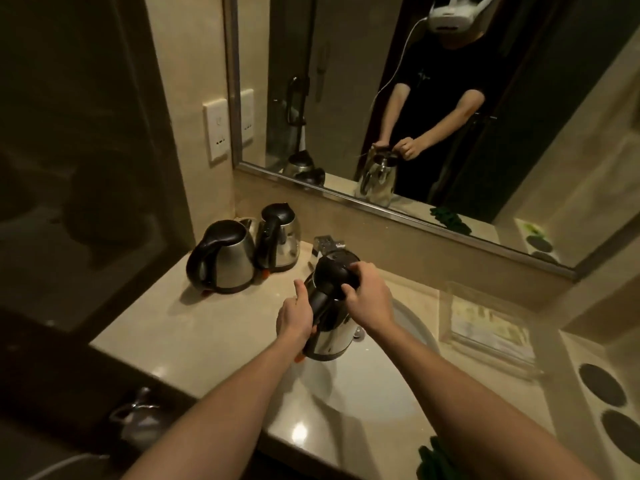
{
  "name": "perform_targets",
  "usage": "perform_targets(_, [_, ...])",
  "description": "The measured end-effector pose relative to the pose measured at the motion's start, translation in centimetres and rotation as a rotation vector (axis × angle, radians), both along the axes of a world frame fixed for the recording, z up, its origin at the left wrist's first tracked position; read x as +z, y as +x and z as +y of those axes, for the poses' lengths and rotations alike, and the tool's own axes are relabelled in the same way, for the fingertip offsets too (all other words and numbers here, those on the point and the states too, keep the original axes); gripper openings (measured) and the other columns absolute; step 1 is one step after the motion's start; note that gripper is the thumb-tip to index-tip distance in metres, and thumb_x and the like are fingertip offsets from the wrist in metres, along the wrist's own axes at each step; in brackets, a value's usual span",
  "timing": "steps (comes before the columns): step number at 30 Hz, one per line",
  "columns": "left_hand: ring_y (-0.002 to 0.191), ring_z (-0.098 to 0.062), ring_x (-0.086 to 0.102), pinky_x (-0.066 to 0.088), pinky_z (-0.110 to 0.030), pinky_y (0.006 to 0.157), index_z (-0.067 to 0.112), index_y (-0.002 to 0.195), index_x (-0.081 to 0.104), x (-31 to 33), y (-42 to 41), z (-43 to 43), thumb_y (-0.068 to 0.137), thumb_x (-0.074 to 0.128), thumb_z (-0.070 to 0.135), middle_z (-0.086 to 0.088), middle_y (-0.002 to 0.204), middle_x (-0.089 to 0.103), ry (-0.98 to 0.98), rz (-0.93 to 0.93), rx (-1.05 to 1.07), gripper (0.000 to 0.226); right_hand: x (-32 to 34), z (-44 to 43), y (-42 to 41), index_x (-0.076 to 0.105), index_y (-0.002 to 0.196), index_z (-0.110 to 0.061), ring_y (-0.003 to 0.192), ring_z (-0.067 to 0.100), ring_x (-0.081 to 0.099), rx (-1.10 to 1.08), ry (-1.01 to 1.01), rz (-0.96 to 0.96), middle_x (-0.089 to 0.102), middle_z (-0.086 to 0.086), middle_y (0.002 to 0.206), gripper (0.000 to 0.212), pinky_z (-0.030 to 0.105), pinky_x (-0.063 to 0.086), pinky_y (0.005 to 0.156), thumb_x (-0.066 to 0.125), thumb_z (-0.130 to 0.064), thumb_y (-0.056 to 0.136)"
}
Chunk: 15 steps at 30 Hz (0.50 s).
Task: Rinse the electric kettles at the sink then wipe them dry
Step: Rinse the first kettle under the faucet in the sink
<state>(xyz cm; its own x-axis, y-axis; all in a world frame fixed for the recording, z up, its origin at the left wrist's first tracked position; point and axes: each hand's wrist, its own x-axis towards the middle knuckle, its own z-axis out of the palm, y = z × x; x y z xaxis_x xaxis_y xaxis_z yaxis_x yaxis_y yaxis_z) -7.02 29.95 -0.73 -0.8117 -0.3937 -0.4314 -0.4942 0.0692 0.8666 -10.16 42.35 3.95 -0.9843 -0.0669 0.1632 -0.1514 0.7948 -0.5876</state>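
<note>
Holding a steel kettle (332, 337) above the sink (398, 372), the person had the grip of the left hand (296, 315) closed round its black handle (320, 303). The right hand (369, 299) curled its grip over the lid (337, 268), seemingly pinching it. Two more kettles (232, 261) stood side by side on the surface (156, 327) nearby.

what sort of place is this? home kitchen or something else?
Likely a hotel bathroom; the hotel part is a guess. A white sink sits in a stone counter under a framed wall mirror. Three similar steel kettles are out: two on the counter, plus a held kettle over the sink.
</note>
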Motion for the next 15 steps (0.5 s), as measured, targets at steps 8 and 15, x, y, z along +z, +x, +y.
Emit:
perform_targets(8, [0.07,-0.022,0.066,0.049,-0.026,0.052,0.011,0.115,0.06,-2.2,-2.0,4.2,0.095,0.016,0.068,-0.01,0.087,0.066,-0.002,-0.057,0.099,0.075,-1.8,3.8,-1.5,0.057,0.116,-0.012,0.089,0.019,0.056,0.262,0.319,0.254,0.056,0.004,0.106,0.031,0.028,0.05,0.069,0.062,-0.022,0.088])
perform_targets(15, [0.07,-0.019,0.064,0.045,-0.025,0.051,0.014,0.11,0.061,-3.6,-3.6,4.2,0.096,0.015,0.065,-0.01,0.087,0.067,-0.024,-0.063,0.111,0.071,-3.5,4.0,-3.3,0.061,0.096,-0.009,0.066,0.021,0.054,0.49,0.439,0.526,0.057,0.006,0.084,0.023,0.029,0.047,0.046,0.07,-0.018,0.077])
